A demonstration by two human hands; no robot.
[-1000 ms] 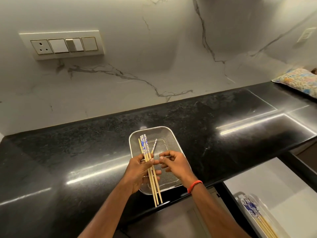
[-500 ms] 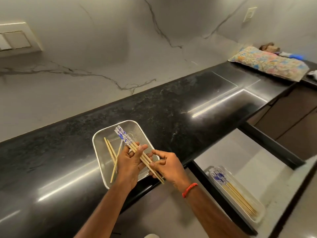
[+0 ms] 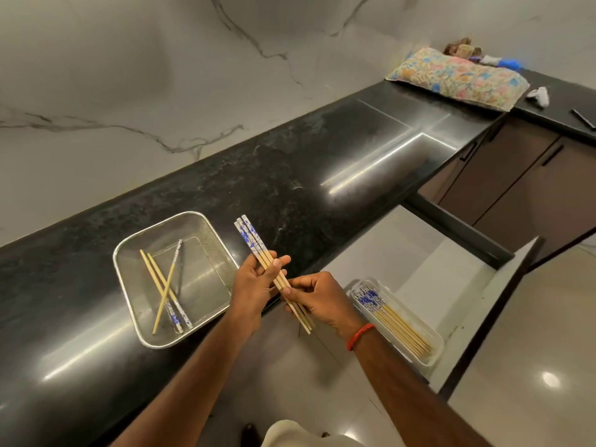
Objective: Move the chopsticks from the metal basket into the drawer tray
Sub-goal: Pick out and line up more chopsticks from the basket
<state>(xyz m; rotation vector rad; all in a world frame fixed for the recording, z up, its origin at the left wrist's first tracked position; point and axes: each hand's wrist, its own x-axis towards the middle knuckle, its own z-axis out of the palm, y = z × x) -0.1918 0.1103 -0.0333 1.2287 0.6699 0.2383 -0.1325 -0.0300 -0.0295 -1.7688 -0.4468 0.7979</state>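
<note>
Centre frame: our left hand (image 3: pixel 254 282) and right hand (image 3: pixel 317 300) both clamp a chopstick bundle (image 3: pixel 258 250). Three, perhaps four, remain in the metal basket (image 3: pixel 129 253), lower left. Drawer tray (image 3: pixel 432 337) lower right. No legible writing.

A floral cushion (image 3: pixel 458 77) lies on the black countertop (image 3: pixel 290 175) (far corner) below the marble wall (image 3: pixel 129 75).

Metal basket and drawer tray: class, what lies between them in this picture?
In the head view, between the metal basket and the drawer tray are both hands, left hand and right hand, holding a bundle of chopsticks over the counter edge.
</note>
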